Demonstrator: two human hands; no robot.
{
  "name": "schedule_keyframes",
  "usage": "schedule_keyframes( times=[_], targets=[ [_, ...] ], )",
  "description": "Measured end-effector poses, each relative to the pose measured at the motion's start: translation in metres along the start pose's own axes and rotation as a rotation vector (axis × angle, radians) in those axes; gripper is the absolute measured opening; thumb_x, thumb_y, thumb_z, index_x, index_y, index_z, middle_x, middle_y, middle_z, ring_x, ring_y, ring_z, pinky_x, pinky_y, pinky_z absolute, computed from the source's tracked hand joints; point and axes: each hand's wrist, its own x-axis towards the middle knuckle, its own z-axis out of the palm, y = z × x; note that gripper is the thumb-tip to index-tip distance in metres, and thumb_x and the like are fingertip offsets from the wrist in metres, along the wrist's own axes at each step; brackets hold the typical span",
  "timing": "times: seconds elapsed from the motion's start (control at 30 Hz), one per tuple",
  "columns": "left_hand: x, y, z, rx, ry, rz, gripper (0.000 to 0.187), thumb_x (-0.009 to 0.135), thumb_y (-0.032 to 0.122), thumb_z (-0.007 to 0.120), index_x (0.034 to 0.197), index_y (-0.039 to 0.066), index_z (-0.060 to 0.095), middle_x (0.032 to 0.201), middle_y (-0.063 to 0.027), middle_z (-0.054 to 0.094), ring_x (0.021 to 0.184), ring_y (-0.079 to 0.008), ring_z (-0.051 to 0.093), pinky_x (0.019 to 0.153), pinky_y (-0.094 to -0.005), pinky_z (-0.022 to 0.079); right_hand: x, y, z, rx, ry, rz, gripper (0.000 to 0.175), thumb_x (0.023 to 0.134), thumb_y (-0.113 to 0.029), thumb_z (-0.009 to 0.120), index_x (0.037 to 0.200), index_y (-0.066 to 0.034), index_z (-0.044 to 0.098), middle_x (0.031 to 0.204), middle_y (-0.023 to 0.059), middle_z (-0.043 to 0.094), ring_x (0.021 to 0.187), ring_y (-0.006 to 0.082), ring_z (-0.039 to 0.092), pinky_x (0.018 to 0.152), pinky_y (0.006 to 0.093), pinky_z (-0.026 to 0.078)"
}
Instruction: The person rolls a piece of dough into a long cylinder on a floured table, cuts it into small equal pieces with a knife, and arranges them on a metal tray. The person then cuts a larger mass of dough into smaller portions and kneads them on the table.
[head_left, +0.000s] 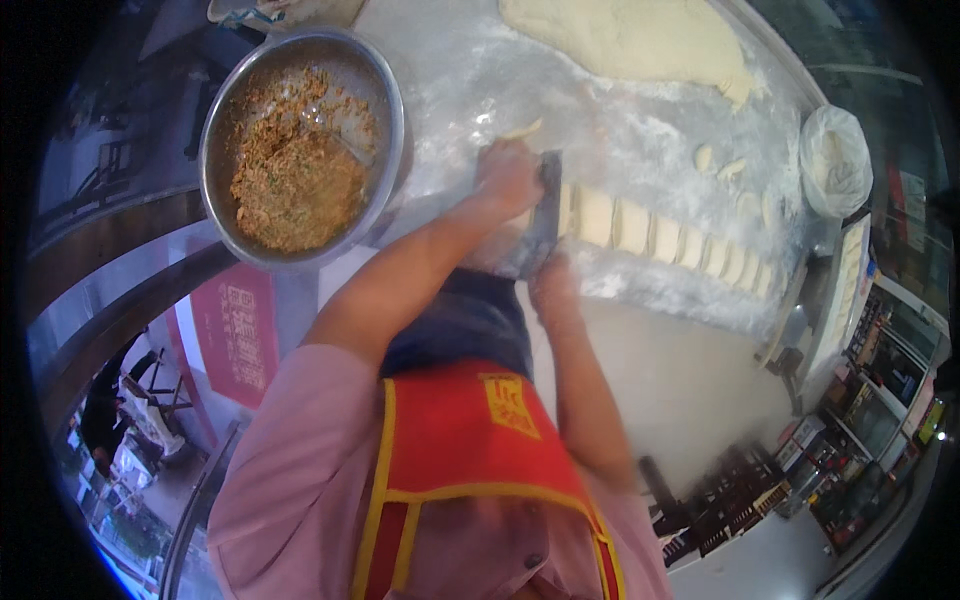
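A broad dark blade (550, 202), likely a cleaver, stands crosswise to a row of cut dough pieces (631, 225) on the floured worktop (600, 135). My right hand (556, 285) is closed around its near end. On the blade's left side, my left hand (508, 176) rests with curled fingers beside its far part. A bit of pale dough (523, 220) shows beneath the left wrist, and whether the fingers grip any is hidden. Just beyond that hand lies a thin dough scrap (525, 130). The cut pieces sit side by side, running off to the right.
A steel bowl (397, 142) of minced filling (296, 184) stands at the left. A large rolled dough sheet (630, 37) covers the far side. Small dough scraps (703, 157) lie at right, near a container lined with a plastic bag (836, 161). A tray (844, 285) stands beyond the right edge.
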Motion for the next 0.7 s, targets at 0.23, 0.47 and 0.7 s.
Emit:
schedule_keyframes(
  times=[0.23, 0.47, 0.7],
  targets=[
    [0.01, -0.004, -0.032, -1.171, -0.298, -0.335, 0.023, 0.081, 0.017, 0.074, 0.101, 0.007, 0.076, 0.085, -0.0081, 0.073, 0.069, -0.0194, 0.067, 0.065, -0.0325, 0.052, -0.038, 0.025, -0.028, 0.333, 0.098, 0.119, 0.039, 0.104, -0.027, 0.051, 0.115, 0.0104, 0.057, 0.091, 0.0364, 0.066, 0.088, 0.0539, 0.065, 0.077, 0.0575, 0.051],
    [0.07, 0.013, -0.012, -0.984, 0.168, -0.112, 0.028, 0.09, 0.013, 0.069, 0.116, 0.005, 0.069, 0.107, -0.0157, 0.071, 0.093, -0.0237, 0.068, 0.084, -0.0334, 0.054, -0.051, 0.042, -0.073, 0.443, 0.122, 0.203, 0.034, 0.105, -0.024, 0.051, 0.116, 0.0077, 0.057, 0.076, 0.0281, 0.065, 0.071, 0.0462, 0.066, 0.067, 0.0525, 0.052],
    [0.038, 0.021, 0.009, -0.411, -0.006, 0.055, 0.028, 0.089, 0.016, 0.067, 0.114, 0.006, 0.072, 0.117, -0.0195, 0.067, 0.111, -0.0397, 0.063, 0.098, -0.0464, 0.05, -0.05, 0.044, -0.074, 0.191, 0.179, 0.003, 0.04, 0.108, -0.032, 0.049, 0.113, 0.0068, 0.057, 0.078, 0.0261, 0.067, 0.067, 0.0403, 0.069, 0.061, 0.0473, 0.055]
  ],
)
